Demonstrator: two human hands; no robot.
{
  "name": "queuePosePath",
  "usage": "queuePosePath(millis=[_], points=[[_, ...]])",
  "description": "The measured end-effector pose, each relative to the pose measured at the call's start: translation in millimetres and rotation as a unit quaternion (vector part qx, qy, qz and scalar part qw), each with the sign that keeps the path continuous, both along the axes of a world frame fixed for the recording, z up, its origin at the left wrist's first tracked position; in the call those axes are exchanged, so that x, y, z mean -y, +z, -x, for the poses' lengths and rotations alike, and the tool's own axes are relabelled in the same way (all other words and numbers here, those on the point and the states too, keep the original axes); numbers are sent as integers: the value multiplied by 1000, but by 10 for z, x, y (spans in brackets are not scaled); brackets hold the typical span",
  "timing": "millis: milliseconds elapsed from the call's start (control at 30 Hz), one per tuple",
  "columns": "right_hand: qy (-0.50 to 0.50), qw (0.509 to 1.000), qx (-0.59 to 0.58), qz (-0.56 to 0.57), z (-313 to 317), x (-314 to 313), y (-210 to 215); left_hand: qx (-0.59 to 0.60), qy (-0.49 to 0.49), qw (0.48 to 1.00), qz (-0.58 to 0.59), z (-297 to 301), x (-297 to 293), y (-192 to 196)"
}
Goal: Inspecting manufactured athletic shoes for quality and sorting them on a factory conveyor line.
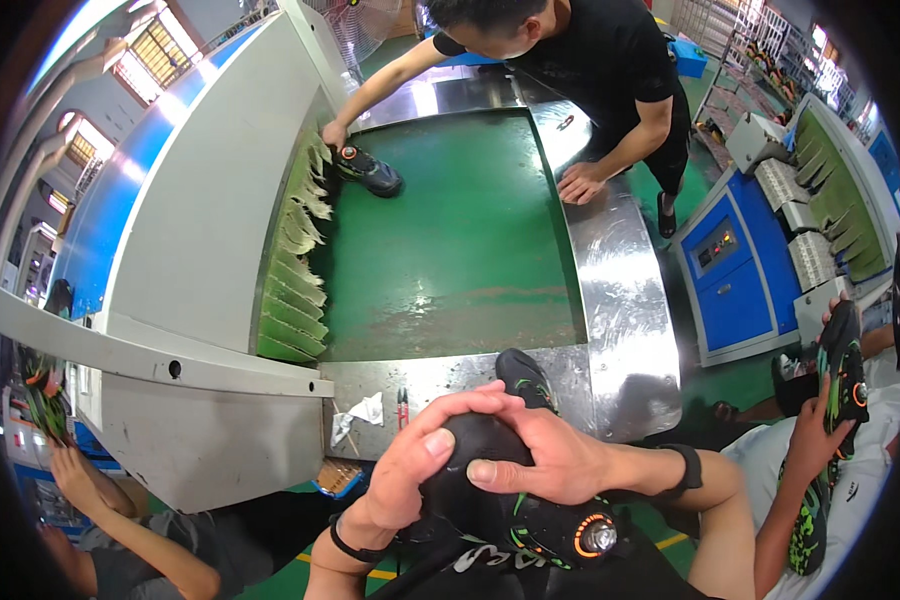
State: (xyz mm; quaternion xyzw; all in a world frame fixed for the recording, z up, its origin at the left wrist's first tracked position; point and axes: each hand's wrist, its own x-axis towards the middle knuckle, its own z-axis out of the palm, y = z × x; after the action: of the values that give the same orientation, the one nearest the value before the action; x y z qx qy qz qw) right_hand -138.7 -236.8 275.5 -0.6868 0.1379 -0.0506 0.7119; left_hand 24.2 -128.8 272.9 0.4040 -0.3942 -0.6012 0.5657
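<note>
Holding the shoe (460,488) between them, the left hand (405,465) and right hand (555,455) are cupping its toe; uneven squeezing could be causing a slip into the second shoe (525,378), just beyond the right hand.

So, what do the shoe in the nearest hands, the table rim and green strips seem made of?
Shoe: smooth, faintly glossy black toe, perhaps rubber or synthetic leather.
Table rim: polished metal, likely steel, given its bright reflections.
Strips: dull, probably cloth or rubber sheeting, judging by ragged, curling edges.
</note>
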Motion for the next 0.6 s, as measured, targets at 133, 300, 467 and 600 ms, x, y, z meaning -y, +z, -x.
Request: queuePosePath(millis=[133, 300, 467, 600], points=[[-39, 999, 36, 12, 71, -144, 18, 14, -16, 999, 31, 132, -6, 252], [-61, 991, 25, -117, 23, -40, -58, 36, 62, 997, -41, 188, 126, 186], [3, 1000, 28, -1, -128, 36, -53, 30, -22, 994, 103, -139, 56, -100], [-22, 999, -31, 9, -201, -31, 29, -46, -31, 995, 77, -198, -18, -106]])
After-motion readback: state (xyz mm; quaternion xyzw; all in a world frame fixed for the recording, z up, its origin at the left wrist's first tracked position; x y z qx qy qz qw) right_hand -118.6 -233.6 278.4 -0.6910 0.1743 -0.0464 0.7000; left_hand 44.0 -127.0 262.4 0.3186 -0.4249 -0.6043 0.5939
